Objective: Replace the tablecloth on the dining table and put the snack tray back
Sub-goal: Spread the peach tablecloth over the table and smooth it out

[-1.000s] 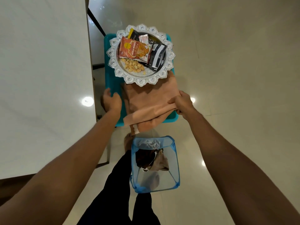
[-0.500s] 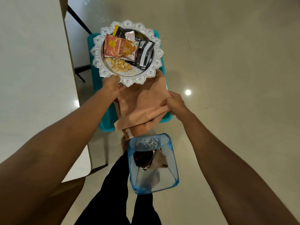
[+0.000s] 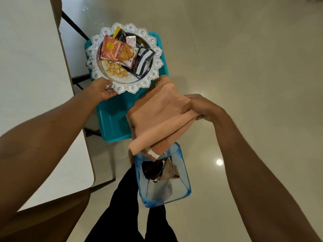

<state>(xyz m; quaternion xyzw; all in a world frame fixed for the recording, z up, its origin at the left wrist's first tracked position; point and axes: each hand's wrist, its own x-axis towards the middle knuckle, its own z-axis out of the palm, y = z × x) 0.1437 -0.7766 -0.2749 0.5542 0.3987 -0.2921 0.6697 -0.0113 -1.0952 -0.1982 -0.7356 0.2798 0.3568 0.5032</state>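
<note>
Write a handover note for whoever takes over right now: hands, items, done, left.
Left hand: grip on the near rim of the snack tray, which sits on the teal stool.
Right hand: grip on the folded peach tablecloth, held above the stool's edge and the blue mesh basket.
Done: dining table looks bare; dark cloth lies in the basket.
Left: spread the peach tablecloth on the table, then set the snack tray on it.

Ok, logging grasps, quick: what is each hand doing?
Left hand: holding the snack tray by its near rim.
Right hand: gripping the folded peach cloth.
</note>
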